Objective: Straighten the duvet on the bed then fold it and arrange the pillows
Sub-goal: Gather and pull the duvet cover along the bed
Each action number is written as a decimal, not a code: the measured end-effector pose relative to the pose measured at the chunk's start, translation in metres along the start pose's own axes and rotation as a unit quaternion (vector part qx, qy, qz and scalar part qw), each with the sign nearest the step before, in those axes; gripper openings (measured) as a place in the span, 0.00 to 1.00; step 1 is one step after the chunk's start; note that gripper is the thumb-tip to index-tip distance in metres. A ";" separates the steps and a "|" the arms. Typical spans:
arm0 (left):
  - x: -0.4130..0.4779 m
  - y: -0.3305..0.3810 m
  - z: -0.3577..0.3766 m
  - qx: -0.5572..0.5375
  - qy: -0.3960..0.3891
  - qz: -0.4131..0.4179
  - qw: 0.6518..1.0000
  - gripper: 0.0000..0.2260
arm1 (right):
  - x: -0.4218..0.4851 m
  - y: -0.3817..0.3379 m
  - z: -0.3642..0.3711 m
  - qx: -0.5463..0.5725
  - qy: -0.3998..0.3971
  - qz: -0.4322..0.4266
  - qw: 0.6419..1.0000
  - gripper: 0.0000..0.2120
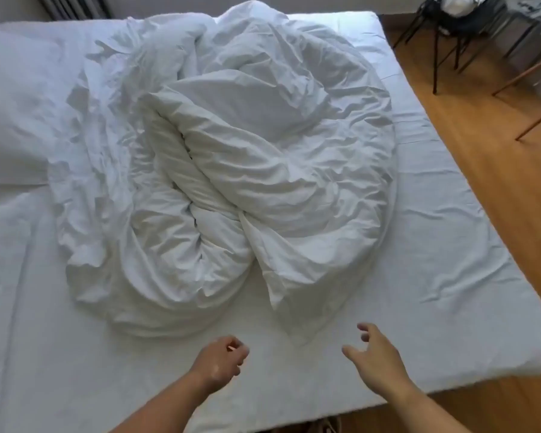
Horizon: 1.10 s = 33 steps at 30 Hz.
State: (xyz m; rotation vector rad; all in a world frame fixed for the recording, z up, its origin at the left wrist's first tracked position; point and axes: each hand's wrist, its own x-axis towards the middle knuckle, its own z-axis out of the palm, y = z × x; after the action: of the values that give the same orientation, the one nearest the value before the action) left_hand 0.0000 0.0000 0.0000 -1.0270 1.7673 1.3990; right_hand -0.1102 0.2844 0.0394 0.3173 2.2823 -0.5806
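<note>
Bunched duvet, pillow cut off leftward; left hand loosely curled, right hand splayed, both empty

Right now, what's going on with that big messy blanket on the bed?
A person stretches both hands over the bed toward the crumpled white duvet heaped in the middle. The left hand and right hand hold nothing and are not touching it yet. A pillow lies at the far left.

White duvet, crumpled and twisted in a heap mid-bed, white pillow flat at far-left edge
</note>
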 end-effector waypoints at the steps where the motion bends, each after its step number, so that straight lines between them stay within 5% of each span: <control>1: 0.021 0.012 0.001 -0.025 0.004 0.016 1.000 0.11 | 0.020 -0.007 0.000 0.002 0.018 -0.020 1.000 0.33; 3: 0.058 0.043 0.001 -0.079 0.006 0.014 0.997 0.10 | 0.055 -0.024 -0.001 -0.017 0.054 -0.066 0.996 0.39; 10: 0.152 0.119 0.039 -0.205 0.038 0.010 0.978 0.34 | 0.142 -0.069 0.013 -0.204 0.078 -0.232 0.948 0.53; 15: 0.151 0.136 0.078 -0.246 0.049 -0.011 0.968 0.27 | 0.161 -0.057 0.025 -0.253 0.050 -0.257 0.931 0.30; 17: 0.144 0.140 0.093 -0.270 0.049 -0.021 0.961 0.15 | 0.164 -0.043 0.023 -0.225 0.062 -0.285 0.930 0.18; 20: 0.123 0.149 0.117 -0.312 0.050 -0.033 0.948 0.11 | 0.164 -0.015 0.013 -0.159 0.093 -0.348 0.919 0.03; 26: 0.066 0.172 0.177 -0.388 -0.034 -0.050 0.920 0.20 | 0.134 0.042 -0.033 -0.100 0.096 -0.409 0.902 0.05; 33: 0.007 0.212 0.259 -0.445 -0.008 -0.048 0.894 0.12 | 0.097 0.107 -0.116 -0.057 0.114 -0.447 0.885 0.07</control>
State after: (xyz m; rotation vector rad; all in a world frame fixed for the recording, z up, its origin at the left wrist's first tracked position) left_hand -0.1837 0.2778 0.0359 -1.5064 0.9914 2.1993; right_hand -0.2064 0.4401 0.0080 -0.8243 2.6063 -0.8760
